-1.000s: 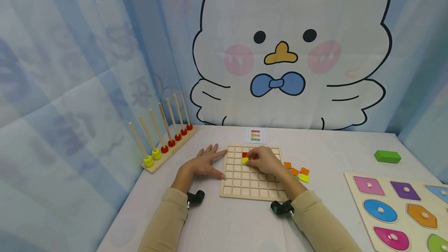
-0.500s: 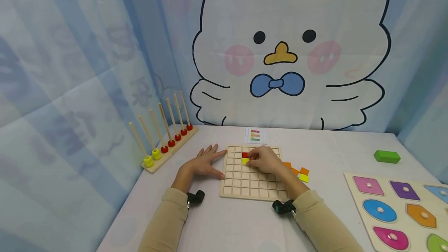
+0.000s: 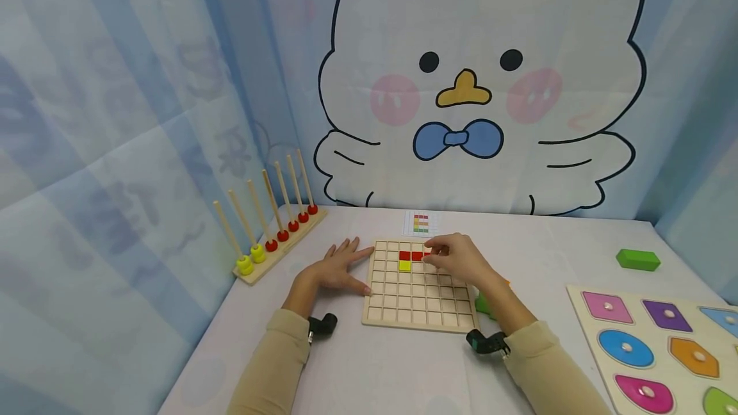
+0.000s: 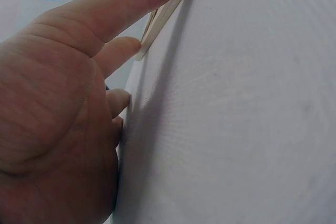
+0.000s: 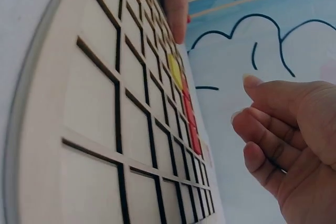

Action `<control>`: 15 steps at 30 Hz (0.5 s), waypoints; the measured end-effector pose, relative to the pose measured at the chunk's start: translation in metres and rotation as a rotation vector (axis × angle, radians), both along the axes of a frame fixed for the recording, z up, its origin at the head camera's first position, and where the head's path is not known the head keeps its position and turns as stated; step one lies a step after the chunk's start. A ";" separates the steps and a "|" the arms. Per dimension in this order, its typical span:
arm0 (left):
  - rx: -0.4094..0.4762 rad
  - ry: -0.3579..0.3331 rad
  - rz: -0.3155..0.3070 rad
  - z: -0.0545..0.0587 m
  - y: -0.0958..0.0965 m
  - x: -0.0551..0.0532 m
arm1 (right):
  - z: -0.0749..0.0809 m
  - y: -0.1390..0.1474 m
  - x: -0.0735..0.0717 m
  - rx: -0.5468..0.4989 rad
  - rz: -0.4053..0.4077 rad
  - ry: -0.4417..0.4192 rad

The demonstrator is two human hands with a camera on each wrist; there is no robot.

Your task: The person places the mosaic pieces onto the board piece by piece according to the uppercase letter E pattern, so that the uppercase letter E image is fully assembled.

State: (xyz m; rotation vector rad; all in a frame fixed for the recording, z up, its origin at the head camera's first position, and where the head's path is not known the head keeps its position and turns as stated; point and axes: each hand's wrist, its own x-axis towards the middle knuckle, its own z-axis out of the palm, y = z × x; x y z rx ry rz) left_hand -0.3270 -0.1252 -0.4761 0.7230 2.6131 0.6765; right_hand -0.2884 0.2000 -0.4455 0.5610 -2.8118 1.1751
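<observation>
My left hand (image 3: 334, 272), spread, touches the wooden grid board (image 3: 403, 311) at lower centre of the head view; my right hand (image 3: 457, 257), fingertips apart, holding nothing, hovers by red tiles (image 3: 417, 256).

Left curtain (image 3: 115, 210): faint letter-like marks (image 3: 198, 69), too blurred for me to read.
Card (image 3: 408, 223) on my surface (image 3: 375, 370): a print of coloured blocks (image 3: 420, 223); any writing is too small for me.
</observation>
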 end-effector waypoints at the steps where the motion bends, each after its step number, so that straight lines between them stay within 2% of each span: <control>1: -0.002 0.000 -0.001 0.000 0.000 0.000 | 0.002 0.004 0.001 -0.013 -0.013 0.002; 8: -0.026 0.001 0.016 -0.001 0.002 -0.002 | 0.009 0.033 0.004 -0.081 -0.091 0.026; 15: -0.032 -0.002 0.019 -0.002 0.002 -0.002 | 0.010 0.053 0.006 -0.016 -0.097 -0.012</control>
